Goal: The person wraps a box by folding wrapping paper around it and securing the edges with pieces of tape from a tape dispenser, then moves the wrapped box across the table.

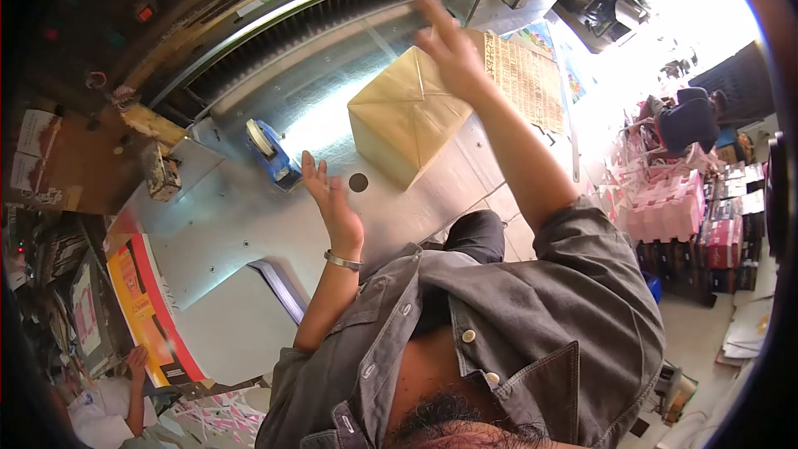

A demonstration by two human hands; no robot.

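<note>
A parcel wrapped in brown paper [411, 112], with folded creases meeting on its top face, sits on the metal table [212, 229]. My right hand [451, 50] is over the parcel's far right corner, fingers stretched out and holding nothing. To the near left of the parcel, my left hand [334, 204] is raised with its fingers apart, also with nothing in it; a bracelet circles that wrist. Close to its fingertips lies a blue tape dispenser [273, 154] with a roll of tape.
Behind the parcel lies a printed brown sheet [525, 81]. At the left stand a stack of pale sheets [237, 324] and a red-and-yellow printed sheet [148, 308], where another person's hand [137, 360] touches the edge. Pink bundles [665, 206] fill the floor at right.
</note>
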